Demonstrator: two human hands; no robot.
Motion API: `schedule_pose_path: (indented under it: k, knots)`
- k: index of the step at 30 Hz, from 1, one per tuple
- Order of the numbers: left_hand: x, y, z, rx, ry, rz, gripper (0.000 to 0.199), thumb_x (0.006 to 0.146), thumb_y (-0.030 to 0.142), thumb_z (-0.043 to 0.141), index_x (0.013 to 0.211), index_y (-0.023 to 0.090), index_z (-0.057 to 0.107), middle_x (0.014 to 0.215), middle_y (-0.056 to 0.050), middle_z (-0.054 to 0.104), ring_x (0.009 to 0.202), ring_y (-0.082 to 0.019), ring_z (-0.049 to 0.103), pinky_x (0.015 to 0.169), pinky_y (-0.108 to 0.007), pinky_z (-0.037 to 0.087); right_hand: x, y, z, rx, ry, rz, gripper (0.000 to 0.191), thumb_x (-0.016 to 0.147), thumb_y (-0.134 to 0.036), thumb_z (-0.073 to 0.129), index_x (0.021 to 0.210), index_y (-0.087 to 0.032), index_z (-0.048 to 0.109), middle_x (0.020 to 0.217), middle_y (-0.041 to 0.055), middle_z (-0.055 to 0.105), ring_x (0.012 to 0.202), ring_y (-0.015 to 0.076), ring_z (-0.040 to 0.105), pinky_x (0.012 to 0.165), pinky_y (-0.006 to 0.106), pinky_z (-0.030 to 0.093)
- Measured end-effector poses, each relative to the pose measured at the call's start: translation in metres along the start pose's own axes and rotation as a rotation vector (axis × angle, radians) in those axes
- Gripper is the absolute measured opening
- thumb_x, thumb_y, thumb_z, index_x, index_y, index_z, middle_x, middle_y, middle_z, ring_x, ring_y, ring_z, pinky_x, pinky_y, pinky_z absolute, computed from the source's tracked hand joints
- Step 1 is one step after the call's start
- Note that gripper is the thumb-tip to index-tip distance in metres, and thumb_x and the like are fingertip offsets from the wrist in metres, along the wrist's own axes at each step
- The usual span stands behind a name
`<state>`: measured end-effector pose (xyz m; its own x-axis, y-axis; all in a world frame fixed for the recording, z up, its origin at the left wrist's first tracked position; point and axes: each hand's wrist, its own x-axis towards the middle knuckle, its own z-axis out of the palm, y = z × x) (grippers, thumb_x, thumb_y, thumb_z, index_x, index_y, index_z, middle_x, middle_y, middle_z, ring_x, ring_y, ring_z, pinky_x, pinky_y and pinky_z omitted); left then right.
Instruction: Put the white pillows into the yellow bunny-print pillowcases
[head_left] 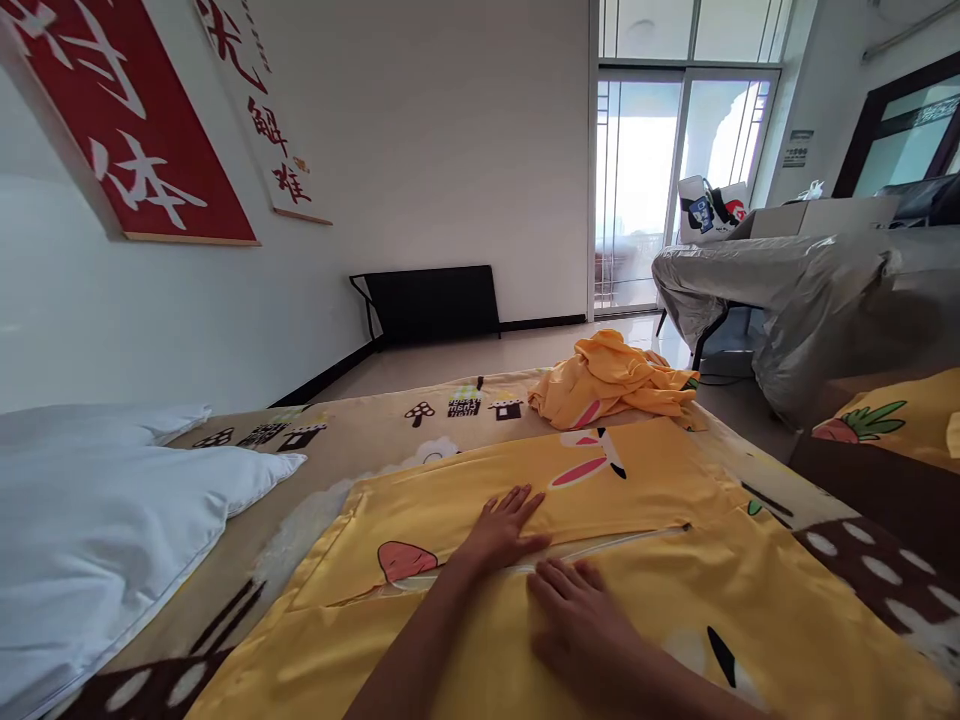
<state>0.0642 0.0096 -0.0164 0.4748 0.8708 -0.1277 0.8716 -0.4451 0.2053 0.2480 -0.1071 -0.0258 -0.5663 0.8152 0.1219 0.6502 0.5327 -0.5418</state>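
A yellow pillowcase (435, 480) with carrot and rabbit prints lies spread out in front of me, with a pale zip (615, 545) running across it. My left hand (501, 530) rests flat on the cloth just beyond the zip, fingers spread. On the near side of the zip, my right hand (577, 605) presses on the fabric with its fingers stretched forward; it is slightly blurred. Neither hand appears to grip anything. Beside the pillowcase on the left lie white pillows (120, 540).
Underneath is a beige patterned blanket (375, 430). A crumpled heap of orange-yellow cloth (615, 380) sits at its far edge. To the right stand a brown box (862, 470) with printed yellow cloth on it and a plastic-covered table (795, 260). A black folded frame (435, 305) leans against the wall.
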Motion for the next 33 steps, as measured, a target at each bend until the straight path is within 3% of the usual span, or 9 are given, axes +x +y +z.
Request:
schedule_pose_path:
  k: [6,10,15,18,22,24,26,29,33]
  knots:
    - [0.012,-0.005,-0.005,-0.008,-0.052,-0.021,0.083,0.076,0.077,0.029,0.146,0.034,0.016,0.156,-0.004,0.01,0.143,-0.022,0.009,0.113,-0.052,0.008,-0.008,-0.009,-0.005,-0.069,0.073,-0.046,0.04,0.08,-0.028,0.052,0.12,-0.023,0.052,0.127,0.0064,0.056,0.121,0.0222,0.045,0.105,0.038,0.025]
    - [0.025,-0.013,-0.008,-0.007,-0.085,-0.075,0.088,0.073,0.079,0.031,0.146,0.033,0.014,0.156,-0.004,0.004,0.143,-0.025,0.005,0.111,-0.056,0.006,-0.015,-0.015,-0.007,-0.176,0.031,-0.087,0.042,0.081,-0.033,0.053,0.12,-0.02,0.052,0.126,0.0101,0.057,0.117,0.0253,0.049,0.102,0.042,0.032]
    - [0.044,-0.023,-0.011,0.01,-0.089,-0.165,0.093,0.07,0.079,0.036,0.146,0.031,0.014,0.156,-0.006,0.0,0.143,-0.028,0.001,0.109,-0.06,0.005,-0.013,-0.005,0.011,-0.325,0.011,-0.169,0.051,0.078,-0.041,0.056,0.12,-0.011,0.054,0.124,0.0154,0.058,0.112,0.0297,0.052,0.094,0.045,0.04]
    - [0.053,-0.029,-0.013,0.035,-0.037,-0.228,0.092,0.071,0.077,0.034,0.147,0.029,0.013,0.156,-0.007,0.0,0.143,-0.028,0.001,0.11,-0.06,0.006,-0.004,0.013,0.043,-0.459,0.199,-0.313,0.046,0.08,-0.042,0.056,0.114,-0.011,0.057,0.112,0.0139,0.065,0.099,0.0274,0.058,0.082,0.04,0.045]
    - [0.062,-0.033,-0.014,0.063,0.03,-0.303,0.089,0.072,0.077,0.032,0.146,0.028,0.019,0.156,-0.006,0.007,0.143,-0.029,0.007,0.109,-0.06,0.011,0.017,0.038,0.091,-0.608,0.596,-0.454,0.01,0.081,-0.024,0.056,0.088,-0.018,0.061,0.076,0.0037,0.068,0.073,0.0189,0.061,0.071,0.032,0.044]
    - [0.064,-0.033,-0.015,0.074,0.065,-0.329,0.087,0.073,0.076,0.031,0.145,0.028,0.023,0.156,-0.005,0.012,0.142,-0.029,0.01,0.108,-0.061,0.013,0.027,0.042,0.103,-0.638,0.726,-0.478,0.006,0.081,-0.019,0.055,0.075,-0.02,0.057,0.063,0.0007,0.064,0.061,0.0165,0.057,0.072,0.032,0.044]
    - [0.065,-0.031,-0.016,0.083,0.103,-0.345,0.085,0.074,0.075,0.03,0.144,0.027,0.026,0.155,-0.007,0.014,0.142,-0.029,0.01,0.108,-0.061,0.014,0.029,0.038,0.101,-0.639,0.763,-0.468,0.01,0.08,-0.019,0.056,0.071,-0.021,0.054,0.058,-0.0005,0.061,0.057,0.0157,0.055,0.076,0.034,0.043]
    - [0.061,-0.031,-0.018,0.079,0.114,-0.341,0.083,0.076,0.074,0.027,0.143,0.025,0.029,0.155,-0.008,0.016,0.142,-0.028,0.012,0.109,-0.059,0.014,0.02,0.025,0.078,-0.588,0.714,-0.413,0.01,0.078,-0.028,0.06,0.079,-0.02,0.054,0.063,-0.001,0.061,0.063,0.0169,0.056,0.081,0.037,0.043]
    - [0.038,-0.049,-0.033,0.064,0.072,-0.35,0.073,0.078,0.069,0.032,0.141,0.031,0.034,0.152,-0.003,0.025,0.14,-0.026,0.021,0.11,-0.052,0.019,0.007,0.01,0.05,-0.462,0.606,-0.374,0.033,0.073,-0.042,0.063,0.093,-0.019,0.052,0.077,0.0006,0.065,0.071,0.0185,0.059,0.08,0.037,0.042]
